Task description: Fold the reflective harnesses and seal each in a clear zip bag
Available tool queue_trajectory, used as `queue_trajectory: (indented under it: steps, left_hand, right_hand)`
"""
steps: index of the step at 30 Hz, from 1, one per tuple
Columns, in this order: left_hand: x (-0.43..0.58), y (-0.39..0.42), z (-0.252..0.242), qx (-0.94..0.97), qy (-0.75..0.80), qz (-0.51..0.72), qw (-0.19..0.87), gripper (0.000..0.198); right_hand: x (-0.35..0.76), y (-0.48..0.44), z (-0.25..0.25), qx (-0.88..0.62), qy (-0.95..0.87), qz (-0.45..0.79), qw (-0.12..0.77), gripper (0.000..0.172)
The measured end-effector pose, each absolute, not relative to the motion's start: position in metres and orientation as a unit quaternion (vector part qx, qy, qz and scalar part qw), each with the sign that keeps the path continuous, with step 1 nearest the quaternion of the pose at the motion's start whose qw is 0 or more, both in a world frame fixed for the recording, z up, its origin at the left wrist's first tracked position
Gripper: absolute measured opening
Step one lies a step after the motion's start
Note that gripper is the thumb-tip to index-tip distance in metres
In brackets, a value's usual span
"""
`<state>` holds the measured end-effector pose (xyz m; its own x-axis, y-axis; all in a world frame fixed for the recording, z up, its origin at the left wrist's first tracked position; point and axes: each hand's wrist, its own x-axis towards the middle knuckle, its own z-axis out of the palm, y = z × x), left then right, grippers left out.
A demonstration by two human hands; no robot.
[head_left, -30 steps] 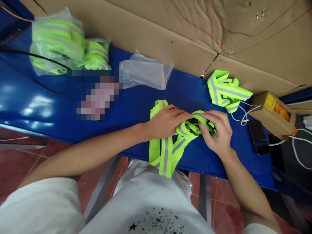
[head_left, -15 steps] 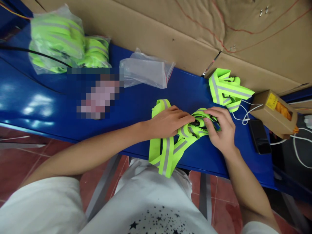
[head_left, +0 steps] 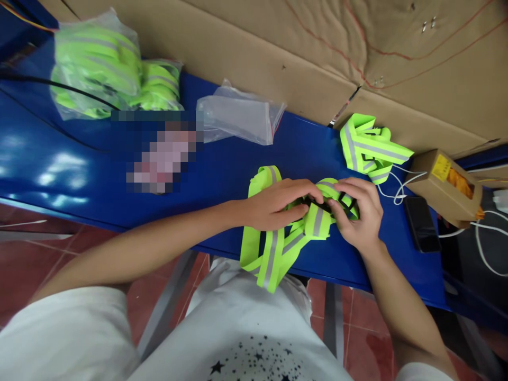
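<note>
A neon-green reflective strap vest (head_left: 273,248) with grey stripes lies on the blue table (head_left: 222,169), its loops hanging over the near edge. My left hand (head_left: 278,203) is closed on the bunched straps from the left. My right hand (head_left: 359,211) pinches the same bundle from the right, by a black buckle between the two hands. Both hands touch the vest above the table's front edge.
A second folded green vest (head_left: 371,148) lies at the back right. Bagged vests (head_left: 103,66) are piled at the far left, with an empty clear bag (head_left: 238,114) beside them. A cardboard box (head_left: 446,185), a black phone (head_left: 423,222) and white cables sit at right. Cardboard lines the back.
Both hands have gathered the straps tighter. A grey-striped fold now sticks out below my fingers. My left hand has shifted slightly right over the bundle.
</note>
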<state>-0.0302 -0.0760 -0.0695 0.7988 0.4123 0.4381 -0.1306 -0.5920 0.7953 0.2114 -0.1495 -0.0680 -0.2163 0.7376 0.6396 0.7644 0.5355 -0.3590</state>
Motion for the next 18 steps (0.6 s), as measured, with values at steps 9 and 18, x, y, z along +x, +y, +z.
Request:
queue_trajectory:
  steps: [9,18]
  left_hand:
    - [-0.023,-0.087,-0.09,0.918,0.136,0.3,0.22,0.052]
    - [-0.025,-0.082,-0.089,0.912,0.166,0.268,0.261,0.039]
  right_hand:
    - [0.211,-0.151,-0.07,-0.499,-0.747,-0.011,0.44,0.032]
    - [0.216,-0.145,-0.078,-0.583,-0.698,-0.044,0.413,0.028]
